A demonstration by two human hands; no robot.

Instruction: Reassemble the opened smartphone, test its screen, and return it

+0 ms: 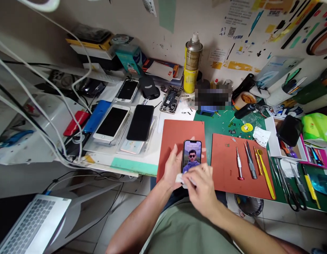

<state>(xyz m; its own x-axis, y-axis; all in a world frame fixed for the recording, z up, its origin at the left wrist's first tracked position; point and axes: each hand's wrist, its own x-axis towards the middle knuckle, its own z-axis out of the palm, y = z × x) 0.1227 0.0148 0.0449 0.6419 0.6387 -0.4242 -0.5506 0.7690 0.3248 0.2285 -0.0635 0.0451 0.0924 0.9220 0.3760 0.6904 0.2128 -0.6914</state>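
A smartphone with its screen lit lies in my left hand, face up over the near edge of a reddish-brown mat. On the screen is a picture of a person in sunglasses. My left fingers wrap around the phone from behind, and some tips show past its right side. My right hand is over the phone's lower end, its fingers pinching a small white wipe, perhaps tissue or cloth. The wipe and the right fingers cover the bottom of the screen.
A second reddish mat at right bears screwdrivers and a yellow pry tool. Tweezers and scissors lie beyond it. At left are several phones, including a black one. A yellow spray can stands behind; white cables hang at far left.
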